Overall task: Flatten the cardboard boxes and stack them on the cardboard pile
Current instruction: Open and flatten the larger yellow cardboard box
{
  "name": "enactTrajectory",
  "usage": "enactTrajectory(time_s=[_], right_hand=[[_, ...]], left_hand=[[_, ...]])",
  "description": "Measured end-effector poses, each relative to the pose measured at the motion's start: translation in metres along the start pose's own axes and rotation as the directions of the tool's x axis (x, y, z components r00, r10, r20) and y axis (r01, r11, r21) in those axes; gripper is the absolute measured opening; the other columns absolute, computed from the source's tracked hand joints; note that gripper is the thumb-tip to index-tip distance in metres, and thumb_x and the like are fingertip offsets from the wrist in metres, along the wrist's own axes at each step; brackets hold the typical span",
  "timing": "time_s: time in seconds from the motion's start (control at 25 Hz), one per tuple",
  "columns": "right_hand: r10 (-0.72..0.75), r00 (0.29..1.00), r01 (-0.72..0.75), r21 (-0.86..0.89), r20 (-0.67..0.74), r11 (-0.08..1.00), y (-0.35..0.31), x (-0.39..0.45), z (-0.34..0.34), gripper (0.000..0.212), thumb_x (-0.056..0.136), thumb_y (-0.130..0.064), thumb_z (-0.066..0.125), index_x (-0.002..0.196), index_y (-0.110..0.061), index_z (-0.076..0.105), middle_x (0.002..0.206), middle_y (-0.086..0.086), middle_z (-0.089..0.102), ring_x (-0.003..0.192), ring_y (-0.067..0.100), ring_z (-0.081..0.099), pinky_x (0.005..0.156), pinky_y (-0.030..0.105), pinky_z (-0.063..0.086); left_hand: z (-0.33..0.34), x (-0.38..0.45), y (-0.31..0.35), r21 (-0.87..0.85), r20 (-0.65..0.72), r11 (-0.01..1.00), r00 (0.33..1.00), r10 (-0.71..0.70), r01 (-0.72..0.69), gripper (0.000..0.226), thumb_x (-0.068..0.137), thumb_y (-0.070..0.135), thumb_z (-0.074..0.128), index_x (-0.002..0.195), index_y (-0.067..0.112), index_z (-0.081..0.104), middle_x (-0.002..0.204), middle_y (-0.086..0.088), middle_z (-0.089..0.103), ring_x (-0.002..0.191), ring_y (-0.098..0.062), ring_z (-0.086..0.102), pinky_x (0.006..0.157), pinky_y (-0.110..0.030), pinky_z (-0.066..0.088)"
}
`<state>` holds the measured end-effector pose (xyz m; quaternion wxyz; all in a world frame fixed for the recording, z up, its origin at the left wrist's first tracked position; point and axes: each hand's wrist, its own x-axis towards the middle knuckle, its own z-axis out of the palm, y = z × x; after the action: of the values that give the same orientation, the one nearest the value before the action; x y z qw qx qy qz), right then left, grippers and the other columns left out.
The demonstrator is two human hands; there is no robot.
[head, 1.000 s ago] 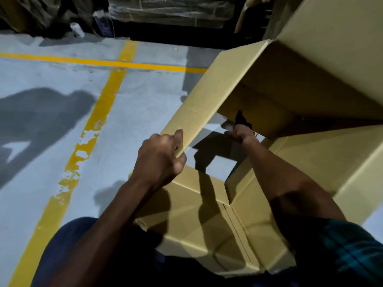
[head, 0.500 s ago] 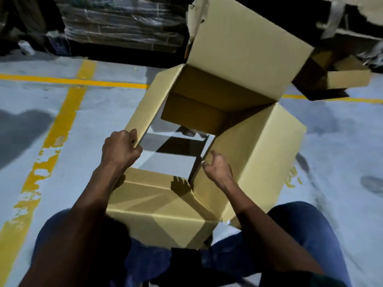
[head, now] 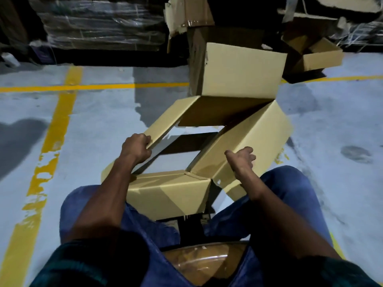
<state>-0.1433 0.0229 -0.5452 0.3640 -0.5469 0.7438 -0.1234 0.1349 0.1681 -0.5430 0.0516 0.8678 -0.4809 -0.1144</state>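
A grey concrete floor point(head: 99, 125) filled most of the view, crossed by worn yellow painted lines point(head: 51, 129) that ran away from the camera and across the far side. Along the back, in deep shadow, sat a stack of goods wrapped in clear plastic film point(head: 99, 23). To its right stood torn, dark cardboard sheets point(head: 188, 19) leaning upright, and farther right a smaller open carton point(head: 313, 56) lay on the floor.

In the middle of the floor, just in front of the person's knees, was the large tan cardboard box point(head: 244, 129). It was open at both ends, so the floor showed through its centre. Its walls were skewed into a slanted diamond shape, and one broad top flap stood upright at the far side.

The person sat low, with legs in blue jeans point(head: 290, 195) spread to either side of the box, and both bare forearms reached forward.

The left hand point(head: 135, 149) grasped the near edge of the box's left wall, with fingers curled over the cardboard. The right hand point(head: 241, 159) was beside the box's right wall, with its fingers loosely spread and partly bent; I cannot tell whether it touched the cardboard.
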Motion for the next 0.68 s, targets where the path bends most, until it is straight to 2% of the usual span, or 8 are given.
enactTrajectory(time_s=[0.12,0.28,0.36,0.52,0.68], right_hand=[[0.124,0.992,-0.125,0.022,0.011,0.992,0.015,0.005,0.01,0.08,0.087,-0.026,0.07,0.147,-0.006,0.022,0.149,0.019,0.025,0.132,0.04,0.033,0.101,0.046,0.04],[0.257,0.966,-0.257,0.079,0.011,0.963,0.023,0.011,0.023,0.084,0.078,-0.031,0.077,0.141,-0.009,0.026,0.143,0.022,0.032,0.125,0.042,0.041,0.098,0.048,0.043],[0.28,0.96,-0.279,0.125,0.012,0.952,0.027,0.016,0.027,0.089,0.076,-0.034,0.079,0.142,-0.009,0.025,0.143,0.022,0.033,0.124,0.043,0.043,0.099,0.049,0.043],[0.201,0.98,-0.198,0.201,0.009,0.959,0.027,0.023,0.034,0.096,0.08,-0.047,0.073,0.153,-0.014,0.019,0.151,0.019,0.028,0.13,0.045,0.041,0.105,0.049,0.042],[-0.011,0.999,0.022,0.24,-0.047,0.97,0.018,0.028,0.037,0.088,0.084,-0.043,0.071,0.154,-0.014,0.026,0.156,0.009,0.029,0.138,0.038,0.034,0.11,0.048,0.039]], left_hand=[[0.012,0.004,0.019,0.076,0.054,0.993,0.995,0.083,-0.087,0.038,0.084,0.02,0.063,0.122,0.018,0.065,0.107,-0.019,0.063,0.096,-0.041,0.061,0.077,-0.037,0.05],[0.022,0.01,0.029,0.176,0.082,0.966,0.98,0.179,-0.191,0.043,0.085,0.023,0.06,0.127,0.022,0.062,0.106,-0.017,0.065,0.097,-0.038,0.061,0.076,-0.036,0.049],[0.026,0.011,0.034,0.201,0.104,0.954,0.973,0.205,-0.222,0.046,0.086,0.023,0.06,0.131,0.024,0.06,0.108,-0.016,0.066,0.098,-0.036,0.062,0.075,-0.034,0.048],[0.035,0.009,0.03,0.192,0.159,0.947,0.961,0.228,-0.257,0.049,0.087,0.023,0.061,0.136,0.027,0.058,0.113,-0.014,0.067,0.103,-0.033,0.062,0.076,-0.031,0.044],[0.041,0.018,0.014,0.146,0.188,0.975,0.972,0.138,-0.167,0.051,0.087,0.032,0.063,0.137,0.03,0.056,0.117,-0.012,0.065,0.108,-0.032,0.06,0.082,-0.033,0.047]])
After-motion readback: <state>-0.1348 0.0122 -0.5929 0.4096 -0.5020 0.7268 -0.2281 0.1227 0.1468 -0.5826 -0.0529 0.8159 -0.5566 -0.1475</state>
